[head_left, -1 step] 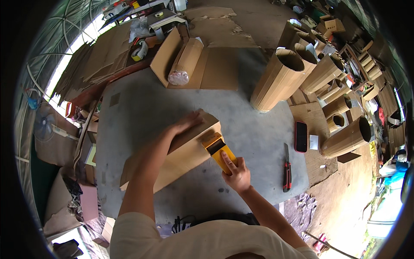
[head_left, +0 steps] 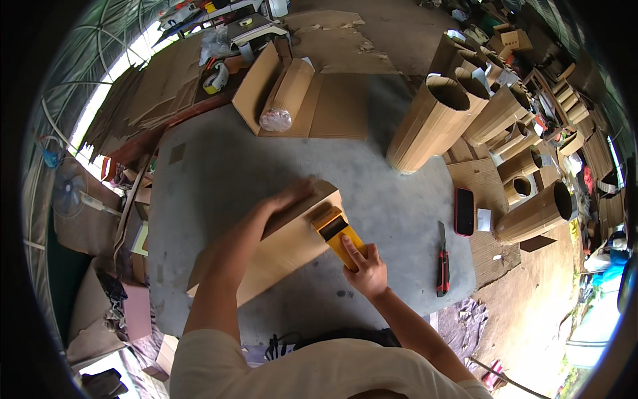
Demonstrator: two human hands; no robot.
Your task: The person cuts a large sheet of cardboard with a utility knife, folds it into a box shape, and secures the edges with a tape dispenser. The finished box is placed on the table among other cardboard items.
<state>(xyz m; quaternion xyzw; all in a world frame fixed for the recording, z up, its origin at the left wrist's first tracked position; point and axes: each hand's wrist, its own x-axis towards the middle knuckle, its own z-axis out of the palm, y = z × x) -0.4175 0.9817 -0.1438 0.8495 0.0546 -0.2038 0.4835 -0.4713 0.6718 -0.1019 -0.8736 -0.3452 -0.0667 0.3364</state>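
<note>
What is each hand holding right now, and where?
Right hand grips the yellow tool at its near end; left hand presses flat on the cardboard piece.

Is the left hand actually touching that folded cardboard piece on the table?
Touching. The head view shows the left hand lying flat on top of the folded cardboard piece, palm down, with no gap visible between them.

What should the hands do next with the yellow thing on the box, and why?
Probably slide the yellow tool further along the box. The right hand holds it at the box's edge, and the left hand presses the box flat.
</note>
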